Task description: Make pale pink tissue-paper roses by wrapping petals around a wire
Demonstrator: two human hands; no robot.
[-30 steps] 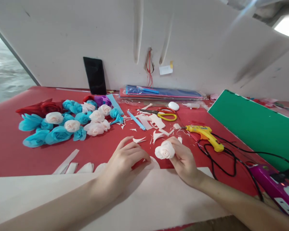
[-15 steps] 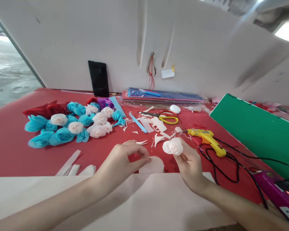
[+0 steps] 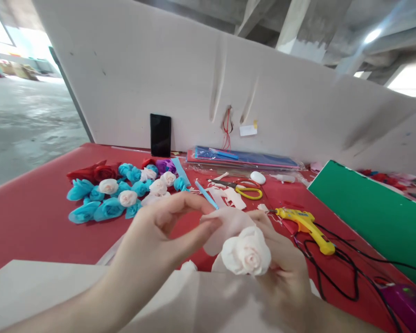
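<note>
My right hand [image 3: 284,259] is closed around the base of a white paper rose [image 3: 247,252], whose bloom faces me. Between thumb and fingers, my left hand [image 3: 169,236] pinches a pale paper petal [image 3: 225,226] just behind and left of the bloom. Whether the petal touches the rose I cannot tell. Below both hands lies a large white sheet [image 3: 152,300], partly hidden by my forearms. A yellow hot glue gun [image 3: 307,226] rests on the red table to the right of my right hand.
Blue, white and red paper flowers [image 3: 111,208] lie at the left. Yellow-handled scissors [image 3: 248,192], paper scraps [image 3: 234,196] and a blue pen [image 3: 207,194] lie beyond my hands. A green board [image 3: 370,212], black cable [image 3: 346,296] and purple power strip [image 3: 407,300] are at the right.
My left hand has lifted the petal from the table and brought it right, up to the rose. The rose now appears larger and closer. The head view has tilted upward.
</note>
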